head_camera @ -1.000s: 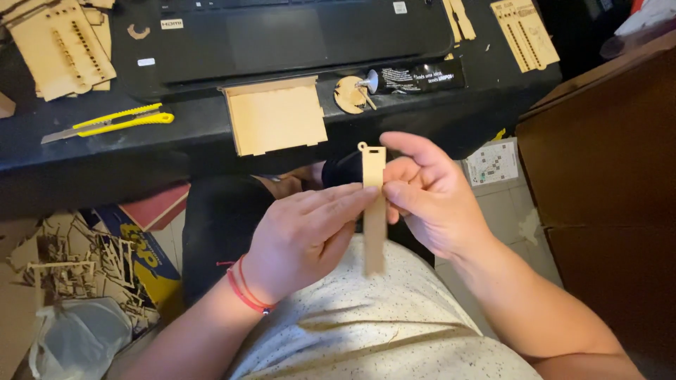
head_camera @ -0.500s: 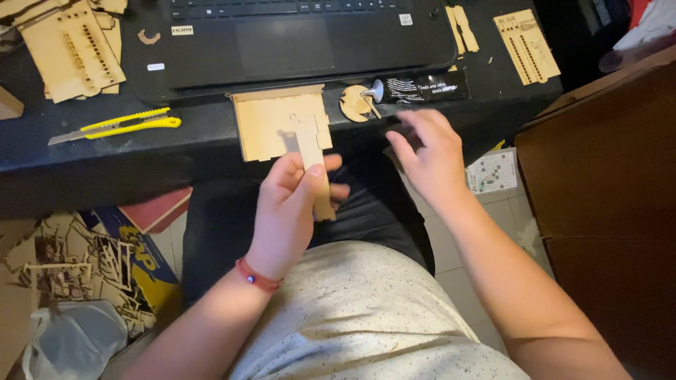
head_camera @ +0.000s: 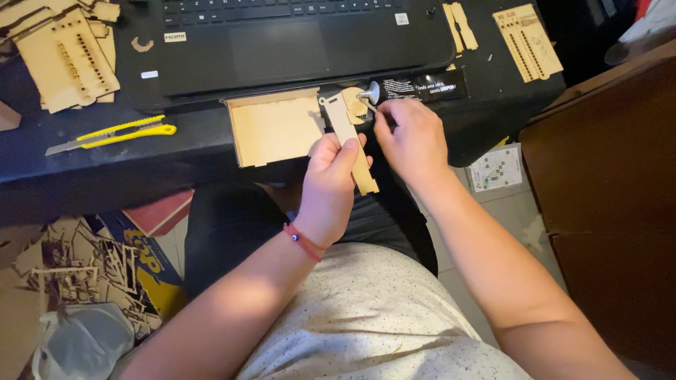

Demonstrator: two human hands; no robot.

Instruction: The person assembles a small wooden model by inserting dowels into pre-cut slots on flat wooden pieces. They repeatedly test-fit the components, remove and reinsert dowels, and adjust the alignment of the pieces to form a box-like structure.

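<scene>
Left hand (head_camera: 329,184) is wrapped around a long flat light-brown wooden strip (head_camera: 348,137), holding it upright just left of the right hand (head_camera: 410,134). Right hand is pinching a small silver metal tool (head_camera: 370,93), with a shallow open plywood box (head_camera: 276,129) sitting just past the left hand's fingers.

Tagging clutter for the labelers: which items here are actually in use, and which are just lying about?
In use:
left hand holding long flat wooden strip
right hand at small silver funnel-shaped tool
shallow open wooden tray

Lying about:
yellow utility knife
black laptop
perforated wooden sheets
wooden offcuts on floor
</scene>
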